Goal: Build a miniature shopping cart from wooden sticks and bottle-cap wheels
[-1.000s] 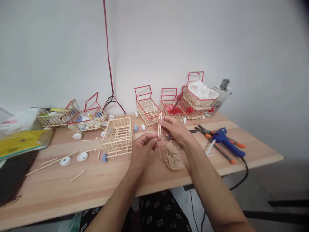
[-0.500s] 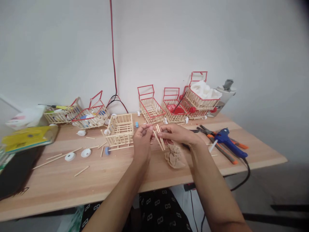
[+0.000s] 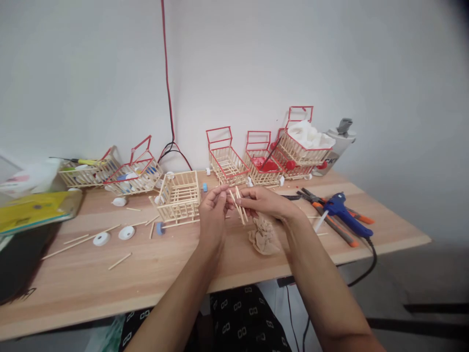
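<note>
Several thin wooden sticks (image 3: 240,208) slant between my two hands, above the table. My right hand (image 3: 262,200) is closed around them with thumb and fingers. Close beside them, my left hand (image 3: 212,212) has its fingers curled and thumb pressed in; what it pinches, if anything, cannot be made out. A crumpled piece of brown paper (image 3: 264,237) lies just under my right hand. Left of my left hand stands a small cart basket made of plain sticks (image 3: 179,198), with a blue wheel (image 3: 160,228) at its near corner.
Finished-looking stick carts with red trim (image 3: 227,164) line the wall. A blue glue gun (image 3: 344,215) and pliers (image 3: 330,222) with orange-grey handles lie at right. Loose sticks (image 3: 120,261) and white round caps (image 3: 101,238) are scattered at left, near a yellow packet (image 3: 36,208).
The view has shifted slightly, so the table's things appear a little further left. Both hands keep nearly the same pose around the sticks, which have tilted only slightly.
</note>
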The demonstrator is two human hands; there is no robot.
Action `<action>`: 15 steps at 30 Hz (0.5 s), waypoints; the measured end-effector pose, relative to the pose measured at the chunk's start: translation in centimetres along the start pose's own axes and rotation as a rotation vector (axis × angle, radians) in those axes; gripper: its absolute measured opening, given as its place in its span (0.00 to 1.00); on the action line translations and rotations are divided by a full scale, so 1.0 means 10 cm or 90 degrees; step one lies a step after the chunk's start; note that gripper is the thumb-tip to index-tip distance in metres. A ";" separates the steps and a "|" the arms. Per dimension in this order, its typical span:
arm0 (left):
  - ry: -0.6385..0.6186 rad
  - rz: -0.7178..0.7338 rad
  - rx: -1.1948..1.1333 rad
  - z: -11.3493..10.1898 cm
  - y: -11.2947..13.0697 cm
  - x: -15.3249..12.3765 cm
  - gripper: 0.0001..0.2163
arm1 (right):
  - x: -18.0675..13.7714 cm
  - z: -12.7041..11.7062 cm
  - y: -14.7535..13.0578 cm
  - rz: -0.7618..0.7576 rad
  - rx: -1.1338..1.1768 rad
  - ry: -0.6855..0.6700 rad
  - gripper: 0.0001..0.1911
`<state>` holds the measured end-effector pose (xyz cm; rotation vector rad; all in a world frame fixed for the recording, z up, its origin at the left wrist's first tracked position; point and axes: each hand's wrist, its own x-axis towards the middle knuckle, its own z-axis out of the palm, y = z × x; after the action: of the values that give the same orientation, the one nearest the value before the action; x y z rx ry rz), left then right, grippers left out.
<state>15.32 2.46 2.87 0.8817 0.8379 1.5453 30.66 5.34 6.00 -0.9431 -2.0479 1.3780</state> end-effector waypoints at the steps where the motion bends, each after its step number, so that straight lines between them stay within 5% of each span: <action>1: -0.006 -0.003 0.006 -0.01 0.01 -0.02 0.12 | 0.00 0.00 0.00 0.002 0.001 0.006 0.15; 15: -0.185 -0.177 0.137 -0.22 -0.01 -0.16 0.15 | 0.07 0.03 0.06 0.021 0.012 0.076 0.16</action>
<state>13.64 0.78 1.59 1.0657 0.8818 1.0698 30.13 5.89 5.36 -1.0294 -1.9361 1.3236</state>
